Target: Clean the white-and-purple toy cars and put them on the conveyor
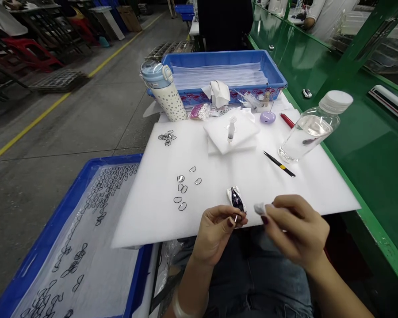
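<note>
Near the front edge of the foam-covered table, my left hand (217,232) pinches a small dark-rimmed piece (239,217), partly covered by the fingers. Just beyond those fingertips lies a small white and dark purple toy car (236,198). My right hand (296,229), a little blurred, grips a small wad of white tissue (260,209) between thumb and fingers, apart from the left hand. Several thin black D-shaped rings (182,188) are scattered to the left on the white foam sheet (146,198), with a small pile of rings (167,137) farther back.
Black tweezers (279,164), a tilted-looking clear bottle (310,128), a syringe (231,130) on folded foam and a dotted tumbler (166,95) stand around. Behind is a blue bin (219,55); lower left, a blue tray (86,170) of rings. A green ledge (361,145) borders the right.
</note>
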Tool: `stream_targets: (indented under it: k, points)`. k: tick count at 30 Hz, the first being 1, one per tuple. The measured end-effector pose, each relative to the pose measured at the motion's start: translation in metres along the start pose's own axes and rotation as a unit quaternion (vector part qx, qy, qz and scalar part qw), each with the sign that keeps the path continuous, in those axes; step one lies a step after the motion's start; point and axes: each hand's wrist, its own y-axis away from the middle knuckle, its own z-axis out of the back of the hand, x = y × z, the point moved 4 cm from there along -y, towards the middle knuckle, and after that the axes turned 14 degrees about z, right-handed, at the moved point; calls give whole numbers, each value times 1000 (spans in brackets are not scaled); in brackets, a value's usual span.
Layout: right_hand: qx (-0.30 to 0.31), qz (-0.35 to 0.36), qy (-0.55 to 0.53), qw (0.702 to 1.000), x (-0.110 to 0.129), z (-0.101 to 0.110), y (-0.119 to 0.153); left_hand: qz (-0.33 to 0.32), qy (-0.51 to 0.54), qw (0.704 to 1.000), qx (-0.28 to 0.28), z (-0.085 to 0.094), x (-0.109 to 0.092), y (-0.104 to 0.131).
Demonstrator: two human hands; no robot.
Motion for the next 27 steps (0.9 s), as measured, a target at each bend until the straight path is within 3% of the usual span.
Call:
stream_targets:
  k: [2,4,5,7,9,12,18,27]
  points:
    - [-37,-58,-25,997,-10,2,5,-32,-62,997,-23,3,-4,3]
    - [-45,-111,-74,990,-18,-6,11,-103,-174,975,-92,7,-11,8]
    - [-37,-138,-99,985,-22,-12,14,-153,-246,947,-139,8,-15,11]
    - [-11,-186,-132,973,-28,-26,21,-250,-381,864,-214,7,-21,16]
    - [9,-218,-143,966,-33,-37,25,-316,-469,789,-240,1,-21,18]
    - [48,-235,-140,961,-37,-46,27,-354,-520,742,-232,-6,-14,16]
    - [155,-245,-126,949,-38,-52,27,-319,-551,732,-242,-4,-12,11]
    - [160,-257,-124,945,-38,-55,28,-280,-554,743,-252,5,-15,10]
